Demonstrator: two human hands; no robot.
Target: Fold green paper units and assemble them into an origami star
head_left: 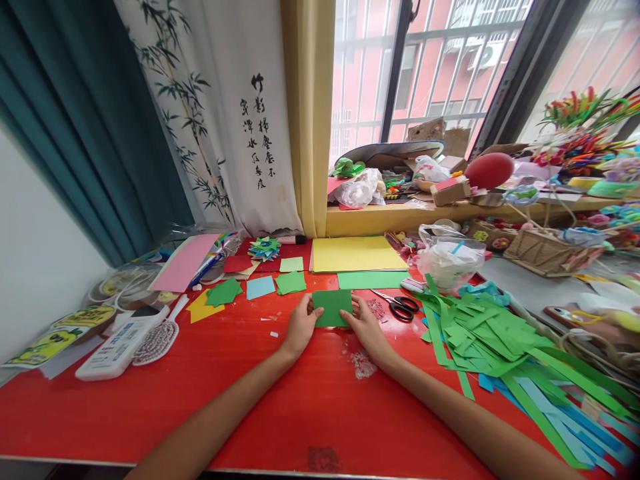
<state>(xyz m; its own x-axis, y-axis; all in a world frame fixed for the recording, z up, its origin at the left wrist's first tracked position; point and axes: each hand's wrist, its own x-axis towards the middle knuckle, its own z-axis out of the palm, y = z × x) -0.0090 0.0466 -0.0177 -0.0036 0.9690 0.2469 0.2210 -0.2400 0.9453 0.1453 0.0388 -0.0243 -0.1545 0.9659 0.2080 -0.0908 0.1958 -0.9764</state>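
Note:
A dark green paper square (332, 306) lies flat on the red table (260, 400) in front of me. My left hand (300, 329) presses its left edge with the fingertips. At the right edge, my right hand (367, 328) does the same, fingers bent over the paper. Black-handled scissors (399, 305) lie just right of my right hand. Small green (291, 282), light blue (261, 287) and pale green (291, 264) paper squares lie beyond the sheet.
A yellow paper stack (356, 254) and a green sheet (373, 279) lie farther back. A heap of green and blue paper strips (500, 343) fills the right side. A remote (120, 344) and a hairbrush (157, 337) lie at left. The windowsill (425, 215) carries clutter.

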